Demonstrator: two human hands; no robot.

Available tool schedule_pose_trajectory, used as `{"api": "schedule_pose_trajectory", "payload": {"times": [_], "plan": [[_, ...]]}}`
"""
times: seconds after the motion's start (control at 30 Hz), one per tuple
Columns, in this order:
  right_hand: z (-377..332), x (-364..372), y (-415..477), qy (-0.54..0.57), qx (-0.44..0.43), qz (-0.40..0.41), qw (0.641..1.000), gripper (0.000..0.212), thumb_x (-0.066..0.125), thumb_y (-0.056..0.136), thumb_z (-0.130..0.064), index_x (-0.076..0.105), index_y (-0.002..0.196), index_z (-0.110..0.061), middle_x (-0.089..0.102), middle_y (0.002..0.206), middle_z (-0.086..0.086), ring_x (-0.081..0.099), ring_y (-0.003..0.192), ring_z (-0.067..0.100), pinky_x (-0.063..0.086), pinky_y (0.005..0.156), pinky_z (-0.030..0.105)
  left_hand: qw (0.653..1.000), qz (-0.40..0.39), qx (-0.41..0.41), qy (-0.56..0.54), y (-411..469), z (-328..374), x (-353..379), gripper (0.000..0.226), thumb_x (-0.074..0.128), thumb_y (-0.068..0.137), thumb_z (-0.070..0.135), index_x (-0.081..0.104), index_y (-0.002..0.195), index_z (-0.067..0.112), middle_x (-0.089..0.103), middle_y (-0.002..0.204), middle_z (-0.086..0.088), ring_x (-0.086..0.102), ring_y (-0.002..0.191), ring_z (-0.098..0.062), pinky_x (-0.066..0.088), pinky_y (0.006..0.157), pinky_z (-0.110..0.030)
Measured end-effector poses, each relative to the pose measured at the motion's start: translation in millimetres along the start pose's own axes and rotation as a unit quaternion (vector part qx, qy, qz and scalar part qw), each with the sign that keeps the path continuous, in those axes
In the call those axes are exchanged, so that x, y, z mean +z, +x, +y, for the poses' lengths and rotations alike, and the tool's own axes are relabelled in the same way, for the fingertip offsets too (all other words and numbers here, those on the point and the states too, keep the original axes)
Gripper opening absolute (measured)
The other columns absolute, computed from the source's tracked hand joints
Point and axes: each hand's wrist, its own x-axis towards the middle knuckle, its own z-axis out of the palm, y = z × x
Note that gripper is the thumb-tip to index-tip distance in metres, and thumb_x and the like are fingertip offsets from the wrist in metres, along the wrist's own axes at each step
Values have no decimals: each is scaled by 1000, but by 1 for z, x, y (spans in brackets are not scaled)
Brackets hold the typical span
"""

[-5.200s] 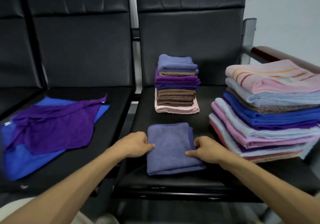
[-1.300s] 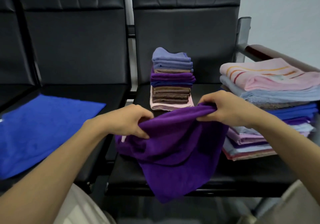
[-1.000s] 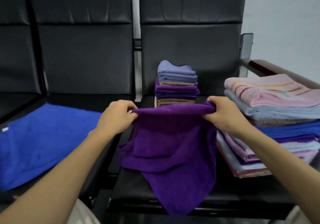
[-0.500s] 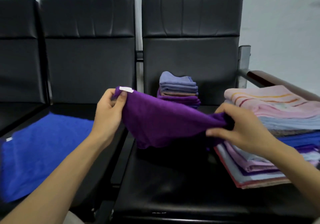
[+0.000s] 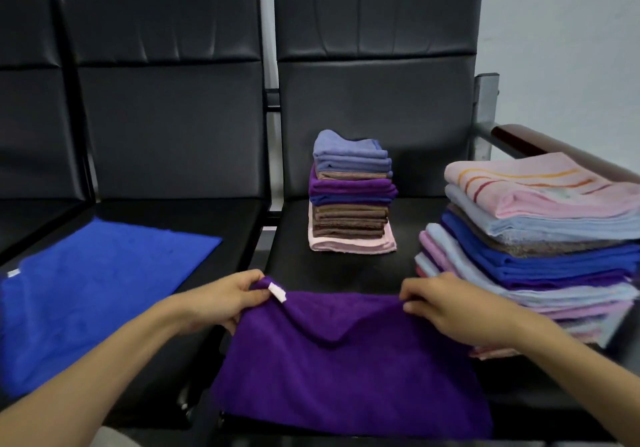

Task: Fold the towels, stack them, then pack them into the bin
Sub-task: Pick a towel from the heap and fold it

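I'm folding: my left hand (image 5: 221, 303) and right hand (image 5: 446, 308) each pinch a far corner of the purple towel (image 5: 346, 367). Next I would smooth it flat, then halve it.

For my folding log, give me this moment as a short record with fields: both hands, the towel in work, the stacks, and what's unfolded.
Purple towel: spread on the seat
Left grip: pinches its far left corner, by the white tag
Right grip: pinches the far right corner
Small stack: folded, behind it
Large stack: folded, to the right
Blue towel: flat on the neighbouring seat
Bin: not in view
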Motion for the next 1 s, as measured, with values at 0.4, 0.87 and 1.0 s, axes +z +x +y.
{"api": "schedule_pose_trajectory", "payload": {"times": [0.4,0.87,1.0], "plan": [[20,51,38,-110,169,58,978,21,45,99,-31,53,102,-12,64,107,9,59,99,23,45,79,33,989,139,-47,1,24,-24,0,12,46,100,25,52,109,20,66,105,-9,66,96,-23,57,84,-41],[-13,66,23,-52,-51,12,997,70,29,82,-76,35,141,-39,29,149,-7,24,139,15,27,112,36,978,59,-151,132,13,-19,1,50,48,99,34,23,140,21,54,128,-7,64,103,-24,59,78,-41],[-19,71,18,-14,10,-153,988,85,22,66,-87,-4,142,-59,-16,156,-22,-23,143,11,-10,117,49,980,56,-124,144,11,-19,4,70,52,97,29,5,148,32,48,132,-5,63,101,-24,60,76,-41]]}}
